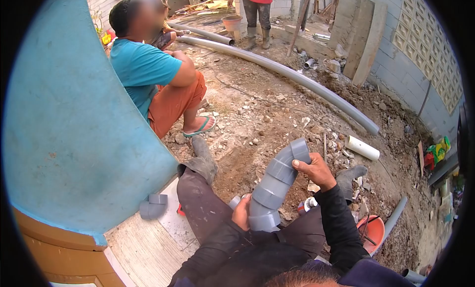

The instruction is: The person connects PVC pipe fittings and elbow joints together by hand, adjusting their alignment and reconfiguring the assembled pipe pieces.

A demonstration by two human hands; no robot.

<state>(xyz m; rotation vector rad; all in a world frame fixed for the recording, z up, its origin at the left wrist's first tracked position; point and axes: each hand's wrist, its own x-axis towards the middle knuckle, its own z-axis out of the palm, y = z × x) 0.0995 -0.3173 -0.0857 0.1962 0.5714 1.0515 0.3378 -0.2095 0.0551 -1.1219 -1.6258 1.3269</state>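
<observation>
Two grey PVC pipe elbows [272,190], joined end to end in a curved piece, are held tilted above my lap. My right hand [316,172] grips the upper elbow close to its rim, thumb on the near side. Lower down, my left hand [241,214] is closed on the side of the bottom elbow; its fingers are partly hidden. The end of a small grey cylinder [234,203] shows beside my left hand; I cannot tell whether it is held. A white and red can-like item [308,205] is partly visible between my legs.
Another grey elbow [153,207] lies on the ledge [143,247] to my left. A long grey pipe [297,76] crosses the rubble. A white pipe piece [362,148] and an orange bucket [372,232] are at right. A person in a teal shirt [148,64] crouches nearby; another stands behind.
</observation>
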